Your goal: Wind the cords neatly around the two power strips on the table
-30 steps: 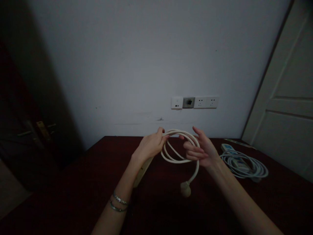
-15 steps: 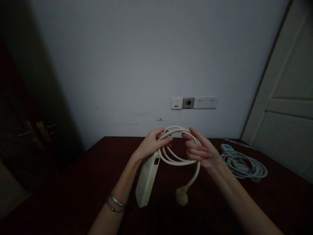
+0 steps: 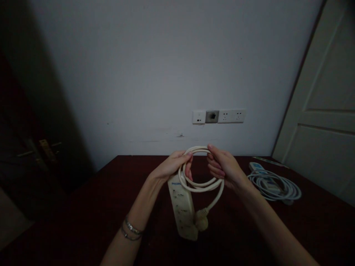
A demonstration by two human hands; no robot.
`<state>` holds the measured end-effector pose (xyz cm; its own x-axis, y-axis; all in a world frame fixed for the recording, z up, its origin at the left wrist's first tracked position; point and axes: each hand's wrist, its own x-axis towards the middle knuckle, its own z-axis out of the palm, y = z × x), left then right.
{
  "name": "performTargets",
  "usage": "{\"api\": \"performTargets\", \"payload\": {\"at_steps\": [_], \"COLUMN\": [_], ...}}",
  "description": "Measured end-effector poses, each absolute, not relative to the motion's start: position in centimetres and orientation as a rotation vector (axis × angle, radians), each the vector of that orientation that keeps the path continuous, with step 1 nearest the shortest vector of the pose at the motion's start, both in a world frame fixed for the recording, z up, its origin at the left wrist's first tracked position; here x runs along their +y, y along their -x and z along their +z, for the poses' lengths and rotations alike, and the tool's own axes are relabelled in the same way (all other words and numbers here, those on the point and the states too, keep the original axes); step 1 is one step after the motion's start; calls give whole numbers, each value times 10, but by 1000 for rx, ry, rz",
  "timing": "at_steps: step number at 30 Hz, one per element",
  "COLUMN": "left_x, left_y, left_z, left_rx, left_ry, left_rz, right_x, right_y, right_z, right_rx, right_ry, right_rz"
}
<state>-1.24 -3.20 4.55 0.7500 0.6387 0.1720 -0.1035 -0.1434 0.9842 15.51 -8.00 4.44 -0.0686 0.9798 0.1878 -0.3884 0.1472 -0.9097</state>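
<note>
My left hand (image 3: pixel 173 167) and my right hand (image 3: pixel 224 168) both hold a coil of cream cable (image 3: pixel 200 183) above a dark red table (image 3: pixel 83 221). Fingers of each hand are curled round the top of the loops. From the coil hangs a cream power strip (image 3: pixel 183 208), face toward me, and the cable's round plug (image 3: pixel 201 221) dangles beside it. Two bracelets sit on my left wrist.
A second coiled white cable with a power strip (image 3: pixel 273 184) lies on the table at the right. Wall sockets (image 3: pixel 219 116) are on the white wall behind. A pale door (image 3: pixel 324 122) stands at the right, a dark door with a handle (image 3: pixel 41 147) at the left.
The coil has tightened as my hands drew closer together. The power strip swung from behind my left forearm to hang face-on under the coil, and the plug shifted left beside it.
</note>
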Motion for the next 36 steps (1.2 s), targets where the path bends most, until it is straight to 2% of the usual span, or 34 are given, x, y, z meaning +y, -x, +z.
{"api": "performTargets", "payload": {"at_steps": [6, 15, 23, 36], "left_x": [-30, -41, -48, -47], "left_y": [9, 12, 2, -1], "left_z": [45, 52, 52, 47], "left_rx": [472, 370, 485, 685], "left_ry": [-1634, -1401, -1394, -1849], "left_rz": [700, 633, 767, 1240], "right_x": [-80, -84, -78, -86], "right_y": [-150, -153, -157, -153], "right_z": [41, 44, 40, 47], "right_rx": [-1250, -1314, -1388, -1152], "right_ry": [861, 901, 958, 684], "right_rz": [1097, 1096, 924, 1570]}}
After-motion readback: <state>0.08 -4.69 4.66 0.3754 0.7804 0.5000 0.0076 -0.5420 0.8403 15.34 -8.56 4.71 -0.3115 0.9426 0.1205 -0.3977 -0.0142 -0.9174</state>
